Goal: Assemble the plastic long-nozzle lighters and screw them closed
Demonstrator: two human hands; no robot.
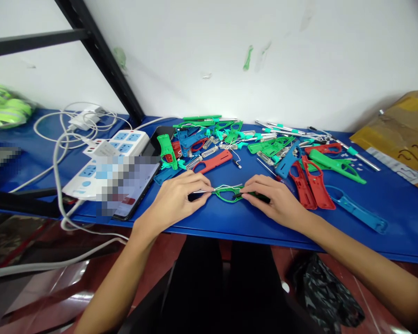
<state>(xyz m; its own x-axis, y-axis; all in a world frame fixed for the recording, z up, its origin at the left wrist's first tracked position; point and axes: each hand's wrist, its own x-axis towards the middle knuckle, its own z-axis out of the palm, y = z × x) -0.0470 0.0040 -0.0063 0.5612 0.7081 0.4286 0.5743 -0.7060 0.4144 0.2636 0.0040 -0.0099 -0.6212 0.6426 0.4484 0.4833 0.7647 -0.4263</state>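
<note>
A green plastic handle piece (229,192) lies on the blue table (230,222) between both hands. My left hand (176,197) pinches a thin metal rod (201,191) at the piece's left end. My right hand (275,199) is closed on the piece's right end. Just behind them spreads a pile of green, red and blue plastic handle shells (251,148) mixed with metal rods and small clear parts.
A phone (130,185) and white power strips (107,157) with tangled white cables lie at the left. A black shelf frame (101,55) leans against the wall. A cardboard box (400,134) stands at the right. Green items in a bag (5,109) sit far left.
</note>
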